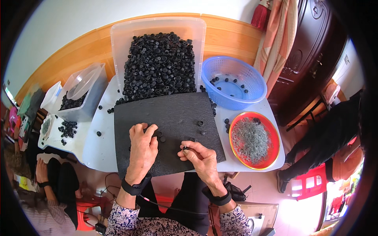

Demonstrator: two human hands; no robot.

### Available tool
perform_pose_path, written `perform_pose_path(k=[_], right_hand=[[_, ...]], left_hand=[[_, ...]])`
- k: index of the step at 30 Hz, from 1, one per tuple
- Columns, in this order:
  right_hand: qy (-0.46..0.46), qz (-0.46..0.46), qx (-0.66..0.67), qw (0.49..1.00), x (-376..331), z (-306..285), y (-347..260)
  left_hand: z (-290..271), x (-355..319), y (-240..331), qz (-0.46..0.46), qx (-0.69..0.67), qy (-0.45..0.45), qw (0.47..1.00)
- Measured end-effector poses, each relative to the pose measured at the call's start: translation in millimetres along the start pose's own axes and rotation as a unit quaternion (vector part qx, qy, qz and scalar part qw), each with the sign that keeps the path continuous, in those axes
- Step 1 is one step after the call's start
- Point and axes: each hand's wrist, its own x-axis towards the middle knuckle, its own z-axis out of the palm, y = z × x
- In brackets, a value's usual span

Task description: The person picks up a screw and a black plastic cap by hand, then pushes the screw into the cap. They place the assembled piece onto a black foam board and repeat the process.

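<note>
My left hand [141, 151] rests over a dark textured mat [169, 114], its fingers curved and its index finger and thumb apart. Beside those fingertips lie small round black caps [163, 139]. Towards the mat's right side, my right hand [200, 159] pinches a small black cap [186, 148] between thumb and fingers; a thin pale tip seems to stick up from it. Just past the right hand, a ring-shaped black part [200, 123] sits on the mat with smaller black pieces around it. Both wrists wear black bands.
A clear bin [158, 23] spills black parts behind the mat. At right stand a blue basket [254, 74] with a few parts and a red bowl [278, 137] of thin metal pins [252, 139]. Another clear bin [76, 114] is at left. Other people sit left and stand right.
</note>
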Motion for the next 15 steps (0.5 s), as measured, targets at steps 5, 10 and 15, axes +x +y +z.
perform_pose_path(k=[5, 10, 15], right_hand=[[-0.004, -0.005, 0.003, 1.000, 0.9, 3.8, 0.7], [-0.015, -0.002, 0.007, 1.000, 1.3, 6.0, 0.6], [-0.015, -0.011, -0.007, 1.000, 1.1, 6.6, 2.1]], left_hand=[[4.3, 0.6, 4.3, 0.002, 0.035, 0.011, 0.999], [4.1, -1.8, 1.7, 0.011, 0.032, 0.011, 0.999], [4.8, -2.6, 0.2, 0.015, 0.037, 0.000, 0.999]])
